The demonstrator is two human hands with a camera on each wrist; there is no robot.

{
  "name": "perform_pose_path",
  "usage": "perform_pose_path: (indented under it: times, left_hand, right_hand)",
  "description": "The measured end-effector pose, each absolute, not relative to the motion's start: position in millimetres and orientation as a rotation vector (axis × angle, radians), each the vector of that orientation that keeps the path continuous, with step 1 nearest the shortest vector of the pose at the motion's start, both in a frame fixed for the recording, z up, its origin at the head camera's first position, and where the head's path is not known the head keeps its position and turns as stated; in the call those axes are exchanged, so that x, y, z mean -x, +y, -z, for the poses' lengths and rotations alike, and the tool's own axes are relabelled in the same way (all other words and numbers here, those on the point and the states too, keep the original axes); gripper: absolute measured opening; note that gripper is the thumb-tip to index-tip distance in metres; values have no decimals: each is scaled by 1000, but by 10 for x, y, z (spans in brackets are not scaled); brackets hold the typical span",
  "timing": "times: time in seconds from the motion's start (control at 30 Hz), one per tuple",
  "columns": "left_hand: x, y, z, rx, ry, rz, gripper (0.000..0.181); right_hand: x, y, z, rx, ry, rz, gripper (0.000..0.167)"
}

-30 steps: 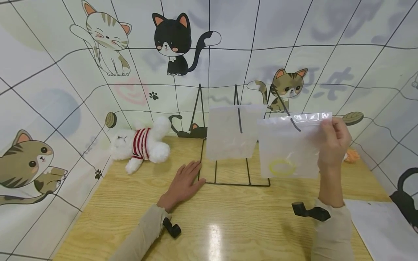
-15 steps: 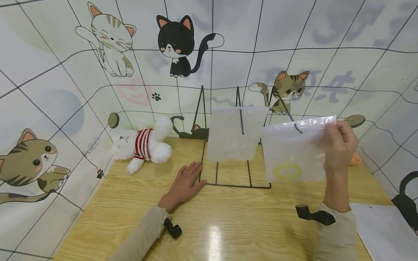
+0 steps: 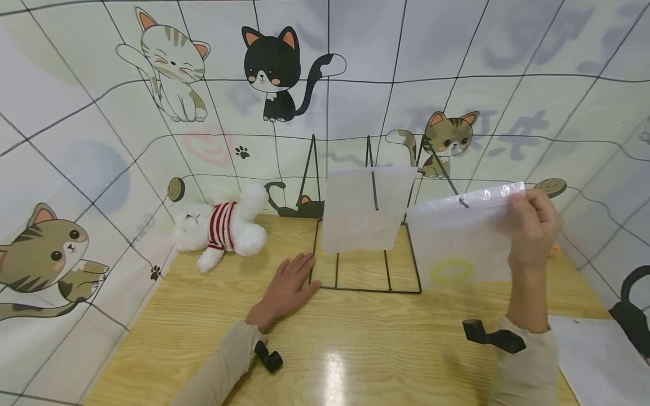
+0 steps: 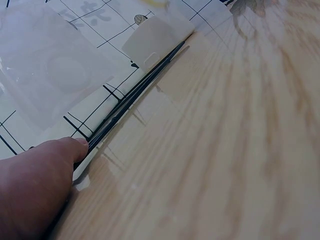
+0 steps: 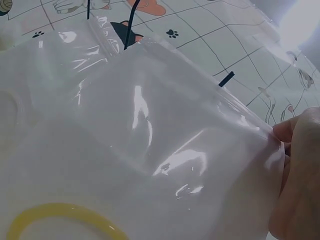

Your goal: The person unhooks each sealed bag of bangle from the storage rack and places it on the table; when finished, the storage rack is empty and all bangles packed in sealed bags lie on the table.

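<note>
My right hand (image 3: 534, 234) pinches the top right corner of a translucent zip bag (image 3: 472, 239). A yellow ring (image 3: 451, 270) shows through its lower part. The bag's top edge slants up toward that hand, beside the tip of the right hook (image 3: 449, 179) of a black wire rack (image 3: 369, 290). I cannot tell whether the hook passes through the bag. A second translucent bag (image 3: 363, 225) hangs on the middle hook. My left hand (image 3: 286, 287) lies palm down with straight fingers, touching the rack's base at its left side; in the left wrist view its thumb (image 4: 65, 150) meets the wire.
A white plush toy (image 3: 223, 228) in a red-striped top lies left of the rack. Something small and orange (image 3: 556, 248) is partly hidden behind my right wrist. A white sheet (image 3: 599, 349) lies at the table's right edge. A cat-print backdrop (image 3: 355, 101) stands behind.
My right hand has moved a little right and down, drawing the bag with it. The bag's top edge tilts more, and less of the hook shows against it. My left hand stays put.
</note>
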State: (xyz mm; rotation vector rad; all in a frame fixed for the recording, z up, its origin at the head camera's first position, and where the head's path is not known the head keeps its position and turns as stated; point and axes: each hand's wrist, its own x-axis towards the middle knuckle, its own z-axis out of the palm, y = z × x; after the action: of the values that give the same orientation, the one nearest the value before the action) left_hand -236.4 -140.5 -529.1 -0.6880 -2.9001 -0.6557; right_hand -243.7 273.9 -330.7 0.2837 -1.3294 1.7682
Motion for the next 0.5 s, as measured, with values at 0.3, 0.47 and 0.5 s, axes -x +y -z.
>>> perform_pose_path:
  times: [0.3, 0.47, 0.5]
  left_hand:
    - [2367, -1385, 5306, 687, -2917, 655, 70]
    - [2365, -1398, 5306, 686, -2911, 639, 70]
    - [2361, -1401, 5305, 685, -2911, 640, 70]
  right_hand:
    - [2378, 2762, 3246, -257, -1373, -1707, 29]
    - [2355, 2746, 3227, -284, -1358, -1715, 28]
    - [2348, 2744, 3225, -289, -1363, -1709, 28]
